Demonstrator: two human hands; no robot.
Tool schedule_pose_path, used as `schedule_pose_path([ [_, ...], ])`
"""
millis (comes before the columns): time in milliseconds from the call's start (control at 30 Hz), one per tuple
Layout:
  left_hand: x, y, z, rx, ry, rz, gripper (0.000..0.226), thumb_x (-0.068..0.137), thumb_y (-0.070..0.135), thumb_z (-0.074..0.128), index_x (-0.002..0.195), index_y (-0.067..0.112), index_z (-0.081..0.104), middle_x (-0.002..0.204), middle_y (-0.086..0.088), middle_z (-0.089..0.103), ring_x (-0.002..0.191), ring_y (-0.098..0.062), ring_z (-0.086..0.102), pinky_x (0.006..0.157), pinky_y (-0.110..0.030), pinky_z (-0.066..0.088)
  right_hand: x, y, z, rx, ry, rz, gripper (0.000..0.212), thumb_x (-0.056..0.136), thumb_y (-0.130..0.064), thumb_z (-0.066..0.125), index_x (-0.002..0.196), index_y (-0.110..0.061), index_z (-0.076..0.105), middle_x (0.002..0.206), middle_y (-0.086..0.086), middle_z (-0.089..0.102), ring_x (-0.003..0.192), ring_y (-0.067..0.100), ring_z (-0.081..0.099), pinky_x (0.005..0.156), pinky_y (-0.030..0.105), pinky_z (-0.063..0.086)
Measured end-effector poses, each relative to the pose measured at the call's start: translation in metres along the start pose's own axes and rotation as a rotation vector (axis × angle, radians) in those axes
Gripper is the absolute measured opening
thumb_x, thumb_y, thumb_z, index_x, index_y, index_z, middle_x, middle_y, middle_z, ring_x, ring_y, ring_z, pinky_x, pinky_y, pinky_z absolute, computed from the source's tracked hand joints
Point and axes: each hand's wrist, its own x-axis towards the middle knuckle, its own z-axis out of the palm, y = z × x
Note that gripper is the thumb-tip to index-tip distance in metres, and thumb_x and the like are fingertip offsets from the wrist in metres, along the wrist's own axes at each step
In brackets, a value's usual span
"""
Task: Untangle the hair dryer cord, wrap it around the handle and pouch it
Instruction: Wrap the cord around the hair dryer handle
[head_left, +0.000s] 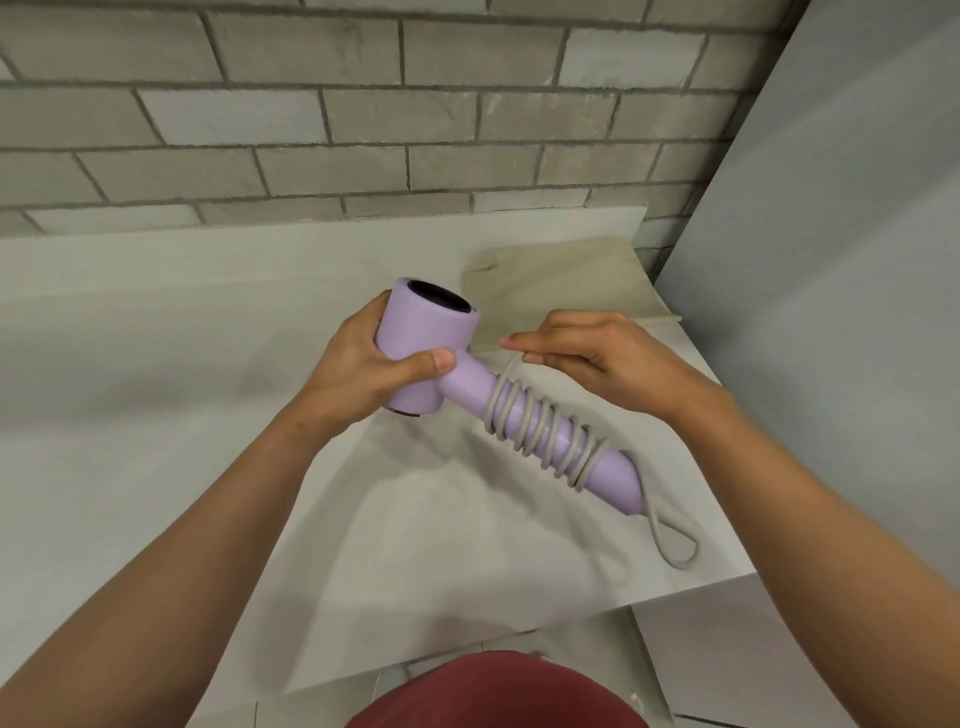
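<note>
Lilac hair dryer (426, 353), handle (615, 470) lower-right

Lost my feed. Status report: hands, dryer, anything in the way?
Left hand grips hair dryer by head. Right hand pinches cord, coiled round handle; loop slack at base. Pouch flat on counter behind, nothing in the way.

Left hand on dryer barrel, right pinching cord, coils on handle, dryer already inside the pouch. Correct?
No: the head view shows the dryer held over the counter, outside the pouch, which lies flat behind it. Left hand on barrel, right hand pinching cord, coils on handle: correct.
</note>
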Motion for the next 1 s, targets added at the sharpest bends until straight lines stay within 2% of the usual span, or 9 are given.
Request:
schedule_pose_path([
  [133, 0.003, 0.008, 0.006, -0.130, -0.002, 0.009, 0.046, 0.068, 0.047, 0.083, 0.111, 0.040, 0.068, 0.103, 0.009, 0.077, 0.093, -0.013, 0.075, 0.067, -0.025, 0.059, -0.011, 0.003, 0.011, 0.038, 0.107, 0.063, 0.042, 0.108, -0.026, 0.050, 0.149, -0.026, 0.058, 0.097, -0.015, 0.061, 0.086, 0.002, 0.060, 0.083, 0.025, 0.052],
  [200, 0.005, 0.009, 0.011, -0.167, 0.005, 0.006, 0.047, 0.068, 0.046, 0.083, 0.112, 0.035, 0.068, 0.102, 0.008, 0.077, 0.092, -0.014, 0.075, 0.067, -0.026, 0.059, -0.019, 0.004, 0.018, 0.072, 0.060, 0.109, 0.051, 0.107, -0.028, 0.050, 0.156, -0.041, 0.046, 0.103, -0.021, 0.059, 0.096, 0.001, 0.061, 0.095, 0.024, 0.050],
  [267, 0.009, 0.011, 0.015, -0.201, 0.022, -0.007, 0.053, 0.067, 0.046, 0.084, 0.114, 0.028, 0.068, 0.101, 0.006, 0.078, 0.091, -0.016, 0.076, 0.067, -0.028, 0.059, -0.030, 0.005, 0.035, 0.135, -0.081, 0.237, 0.060, 0.108, -0.031, 0.044, 0.163, -0.047, 0.025, 0.135, -0.010, 0.058, 0.119, 0.011, 0.060, 0.112, 0.029, 0.040],
  [333, 0.013, 0.013, 0.019, -0.216, 0.057, -0.017, 0.055, 0.065, 0.048, 0.084, 0.113, 0.025, 0.068, 0.100, 0.006, 0.078, 0.091, -0.017, 0.076, 0.067, -0.028, 0.059, -0.043, 0.000, 0.059, 0.016, -0.080, 0.381, 0.060, 0.111, -0.035, 0.029, 0.168, -0.019, 0.016, 0.161, 0.017, 0.039, 0.115, 0.017, 0.069, 0.111, 0.029, 0.035],
  [400, 0.018, 0.014, 0.021, -0.214, 0.103, -0.022, 0.056, 0.065, 0.049, 0.084, 0.113, 0.024, 0.068, 0.100, 0.006, 0.078, 0.091, -0.015, 0.076, 0.068, -0.026, 0.059, -0.044, -0.007, 0.069, -0.302, -0.009, 0.420, 0.053, 0.107, -0.030, 0.038, 0.148, 0.001, 0.051, 0.143, 0.028, 0.055, 0.088, 0.015, 0.077, 0.095, 0.031, 0.048],
  [467, 0.021, 0.014, 0.023, -0.212, 0.152, -0.034, 0.056, 0.066, 0.048, 0.084, 0.113, 0.023, 0.068, 0.102, 0.005, 0.078, 0.092, -0.016, 0.076, 0.068, -0.027, 0.059, -0.036, -0.020, 0.077, 0.075, -0.046, 0.568, 0.028, 0.105, -0.015, 0.049, 0.124, -0.003, 0.065, 0.117, 0.017, 0.067, 0.094, 0.032, 0.068, 0.090, 0.046, 0.051],
  [600, 0.027, 0.009, 0.028, -0.175, 0.281, -0.071, 0.058, 0.065, 0.051, 0.085, 0.111, 0.021, 0.069, 0.099, 0.004, 0.078, 0.090, -0.016, 0.076, 0.066, -0.032, 0.060, -0.017, -0.035, 0.078, 0.057, -0.016, 0.502, 0.021, 0.104, -0.002, 0.042, 0.124, -0.006, 0.046, 0.103, 0.010, 0.058, 0.084, 0.033, 0.053, 0.077, 0.053, 0.051],
  [800, 0.030, -0.001, 0.024, -0.008, 0.441, -0.116, 0.054, 0.062, 0.060, 0.085, 0.101, 0.030, 0.065, 0.095, 0.013, 0.075, 0.088, -0.011, 0.074, 0.074, -0.047, 0.064, -0.018, -0.053, 0.085, 0.106, -0.014, 0.471, 0.066, 0.108, -0.010, 0.042, 0.167, -0.015, 0.014, 0.121, 0.008, 0.055, 0.099, 0.031, 0.058, 0.087, 0.045, 0.051],
  [1000, 0.026, -0.007, 0.022, 0.122, 0.532, -0.132, 0.064, 0.059, 0.070, 0.082, 0.106, 0.032, 0.060, 0.098, 0.016, 0.070, 0.090, -0.008, 0.070, 0.072, -0.042, 0.063, -0.018, -0.067, 0.097, 0.034, 0.219, 0.508, 0.059, 0.105, -0.015, 0.053, 0.161, -0.014, 0.036, 0.110, 0.006, 0.061, 0.089, 0.029, 0.061, 0.077, 0.042, 0.051],
])
